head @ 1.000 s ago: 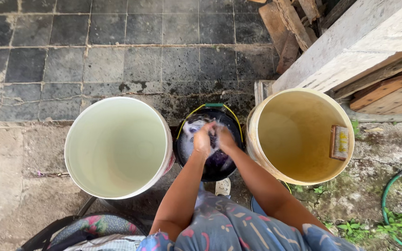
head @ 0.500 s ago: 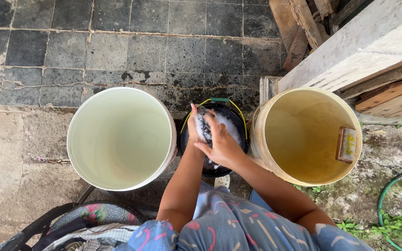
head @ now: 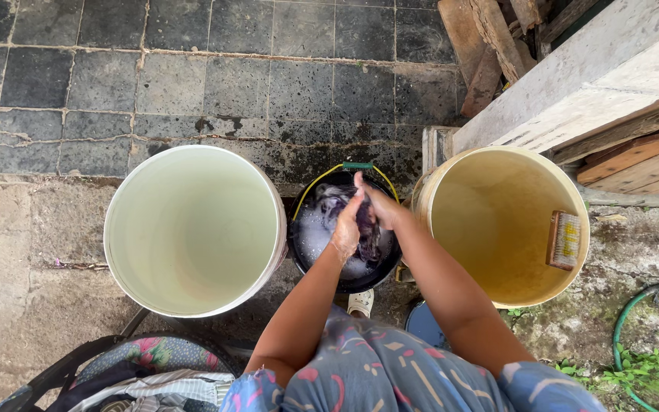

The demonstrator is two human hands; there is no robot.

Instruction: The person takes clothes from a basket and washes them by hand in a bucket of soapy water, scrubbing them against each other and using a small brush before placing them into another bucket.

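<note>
Head camera looks straight down at a person who bends over three buckets. Nearest is the patterned blue dress point(head: 390, 374), and at the near left lies a basket of mixed laundry point(head: 154, 374). From the dress both forearms reach forward to the small black bucket point(head: 304, 252) in the middle, which has a yellow wire handle and soapy foam inside. The left hand point(head: 347, 229) and the right hand point(head: 379, 204) are pressed together over this bucket, both clenched on a dark wet cloth point(head: 366, 233) that sits between the palms, above the foam. The lower part of the cloth hangs into the bucket.

Just left of the black bucket stands a large white bucket point(head: 265, 191) with pale water. Just right stands a large cream bucket point(head: 429, 191) with yellowish water, and a scrub brush point(head: 564, 240) rests on its right rim. At the near right a green hose point(head: 631, 336) curves on the ground. Farther away is a floor of dark stone tiles point(head: 192, 76), and at the far right are wooden planks point(head: 490, 46) beside a pale concrete ledge point(head: 596, 69).
</note>
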